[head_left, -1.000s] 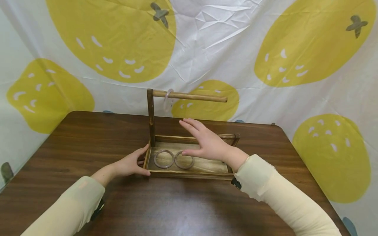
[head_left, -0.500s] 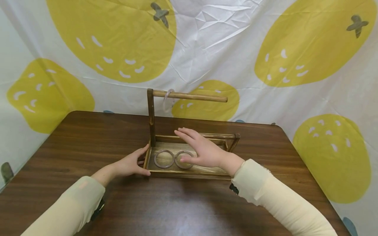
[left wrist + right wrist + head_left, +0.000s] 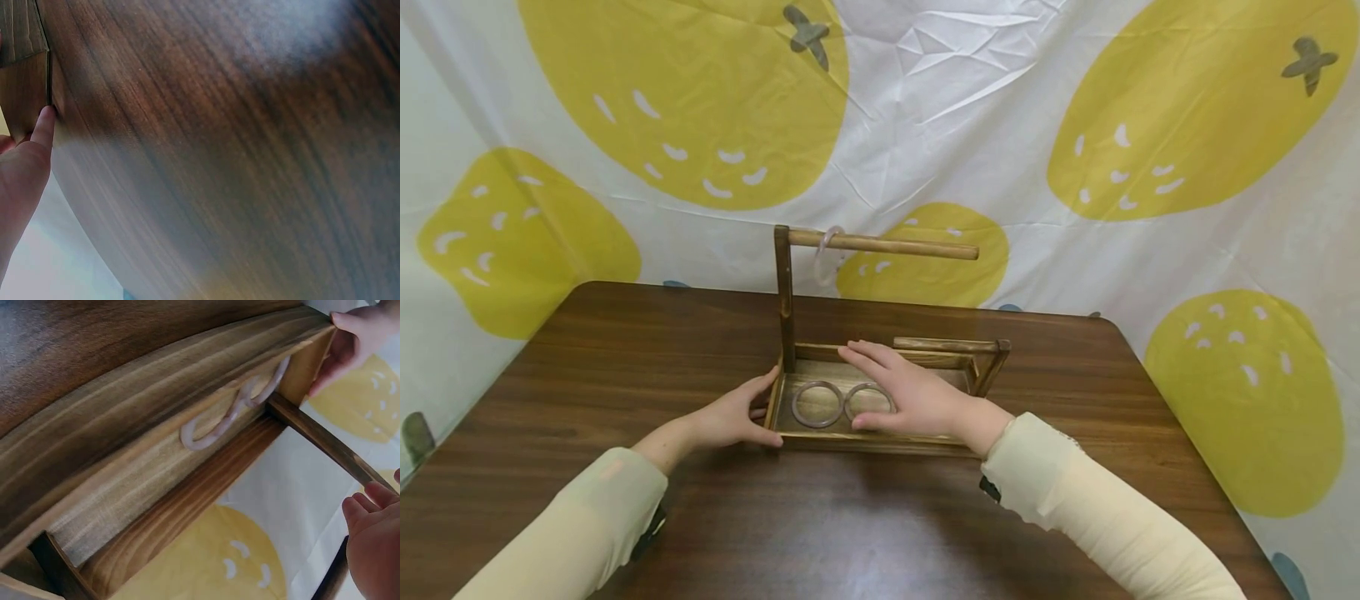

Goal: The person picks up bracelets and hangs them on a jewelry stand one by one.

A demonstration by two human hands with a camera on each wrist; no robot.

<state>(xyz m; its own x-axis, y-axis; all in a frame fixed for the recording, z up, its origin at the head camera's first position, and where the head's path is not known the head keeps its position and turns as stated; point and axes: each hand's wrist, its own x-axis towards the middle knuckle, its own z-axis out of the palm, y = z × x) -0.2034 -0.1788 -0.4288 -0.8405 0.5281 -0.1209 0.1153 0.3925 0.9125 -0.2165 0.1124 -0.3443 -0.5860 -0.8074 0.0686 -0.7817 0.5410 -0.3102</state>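
Note:
A wooden jewelry stand with a shallow tray [image 3: 880,446] sits on the table. Inside the tray lie two pale, translucent bangles side by side, the left bangle [image 3: 817,426] and the right bangle [image 3: 847,404]. A third bangle [image 3: 821,257] hangs on the upper rod [image 3: 910,247] near its post. My left hand [image 3: 730,414] holds the tray's left end, thumb at the front corner, fingers along the side. My right hand [image 3: 917,396] is over the tray with fingers extended, holding nothing; its thumb overlaps the right bangle in the head view.
A shorter, lower rod [image 3: 951,344] runs along the tray's back from a post [image 3: 992,367] at the right. The dark wooden table [image 3: 1075,375] extends around the stand. Behind it hangs a white cloth [image 3: 925,108] printed with yellow fruit.
My right hand has come down and slightly left, toward the right bangle, uncovering more of the lower rod. The left hand, stand and bangles have stayed in place.

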